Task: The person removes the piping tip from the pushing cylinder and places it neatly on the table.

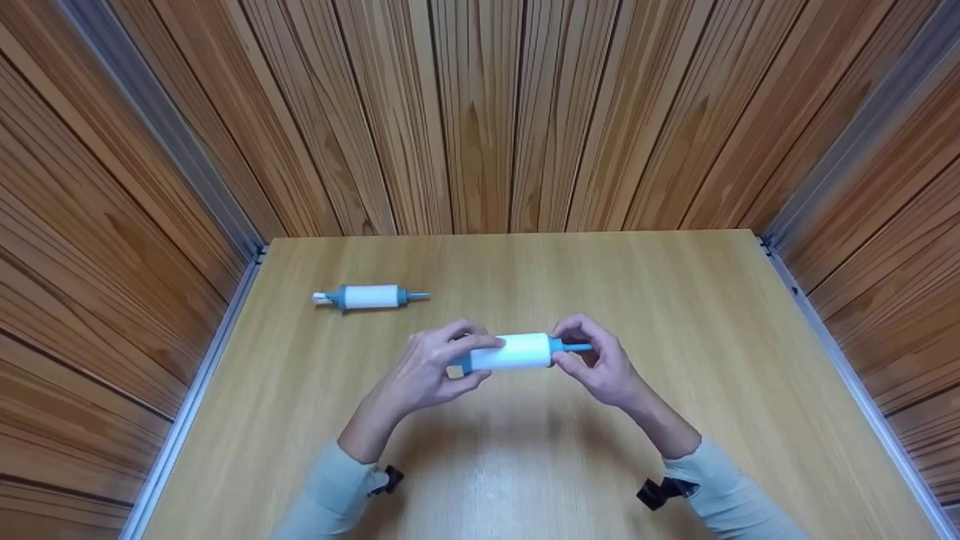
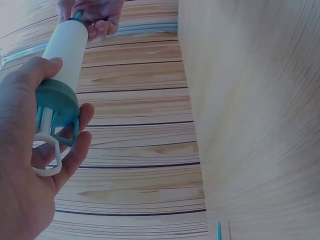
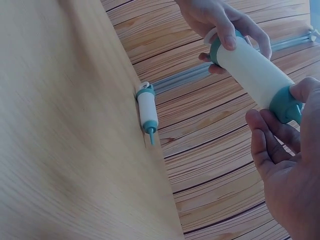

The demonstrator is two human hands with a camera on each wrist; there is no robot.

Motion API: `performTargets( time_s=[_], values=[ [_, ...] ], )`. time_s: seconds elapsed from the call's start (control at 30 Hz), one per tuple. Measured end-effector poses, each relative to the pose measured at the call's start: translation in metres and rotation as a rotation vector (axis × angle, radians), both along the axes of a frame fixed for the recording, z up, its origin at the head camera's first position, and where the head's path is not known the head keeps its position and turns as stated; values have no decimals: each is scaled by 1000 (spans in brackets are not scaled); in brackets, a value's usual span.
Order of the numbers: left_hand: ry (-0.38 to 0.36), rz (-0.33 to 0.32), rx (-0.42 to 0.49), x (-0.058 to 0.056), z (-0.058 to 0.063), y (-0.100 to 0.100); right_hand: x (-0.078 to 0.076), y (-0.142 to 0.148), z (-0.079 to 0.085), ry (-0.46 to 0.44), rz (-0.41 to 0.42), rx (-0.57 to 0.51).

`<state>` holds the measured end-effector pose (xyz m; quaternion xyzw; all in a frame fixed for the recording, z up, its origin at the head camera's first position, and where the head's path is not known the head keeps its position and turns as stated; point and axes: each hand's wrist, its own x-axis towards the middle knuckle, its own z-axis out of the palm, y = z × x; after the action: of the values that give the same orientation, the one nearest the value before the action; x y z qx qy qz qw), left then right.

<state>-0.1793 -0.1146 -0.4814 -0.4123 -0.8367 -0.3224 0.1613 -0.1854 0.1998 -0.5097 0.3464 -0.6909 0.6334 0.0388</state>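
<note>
The left hand (image 1: 431, 366) and right hand (image 1: 604, 367) are bare; the pale grey-blue left sleeve (image 1: 324, 489) and right sleeve (image 1: 739, 491) each bear a small, angular black device (image 1: 654, 495).

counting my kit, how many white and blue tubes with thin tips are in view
2. One tube is held between the left hand and right hand; the other tube lies on the table, further back and to the left. Any behind the hands would not show.

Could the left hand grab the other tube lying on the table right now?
Probably not just yet: the left hand is busy gripping the held tube. Otherwise, nothing visible stands between it and the lying tube.
</note>
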Motion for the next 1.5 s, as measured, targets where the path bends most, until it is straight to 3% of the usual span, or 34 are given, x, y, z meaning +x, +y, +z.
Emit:
performTargets(
  time_s=[0.23, 0.47, 0.87, 1.1, 1.5],
  values=[
    [-52, -36, 30, -1, 0, 3, 3, 4, 0, 47, -24, -32],
    [-87, -52, 83, -1, -3, 0, 4, 2, 1, 92, -26, 12],
    [-11, -29, 63, 1, -5, 1, 4, 0, 1, 39, -52, 80],
    [-41, -19, 39, 2, -3, 0, 3, 1, 3, -10, -10, 73],
    [-54, -19, 28, 2, -3, 1, 3, 3, 2, 10, -6, 71]
  ],
)
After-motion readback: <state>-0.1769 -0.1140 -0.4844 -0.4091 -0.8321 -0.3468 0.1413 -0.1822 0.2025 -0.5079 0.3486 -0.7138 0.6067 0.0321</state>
